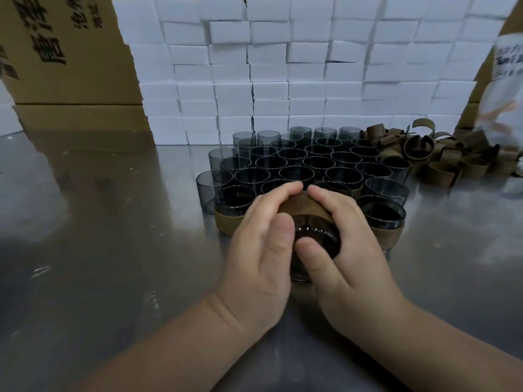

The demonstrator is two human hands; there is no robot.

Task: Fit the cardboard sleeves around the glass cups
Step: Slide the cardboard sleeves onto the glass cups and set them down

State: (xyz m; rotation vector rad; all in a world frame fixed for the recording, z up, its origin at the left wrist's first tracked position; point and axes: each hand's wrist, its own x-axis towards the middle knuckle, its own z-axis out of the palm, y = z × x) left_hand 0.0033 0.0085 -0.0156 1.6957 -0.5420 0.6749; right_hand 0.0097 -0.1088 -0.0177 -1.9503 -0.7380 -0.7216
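I have my fingers [278, 195] curled round a cardboard sleeve [301, 207] on a tilted glass cup [315, 236], left hand [260, 244] and right hand [349, 244] both gripping it over the worktop's [113, 222] middle. Just behind stand clustered cups [311, 162]. Loose sleeves [441, 155] are piled to their right.

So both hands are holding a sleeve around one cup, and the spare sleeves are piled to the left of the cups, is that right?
Not quite: the head view shows the spare sleeves piled to the right of the cups; the rest holds.
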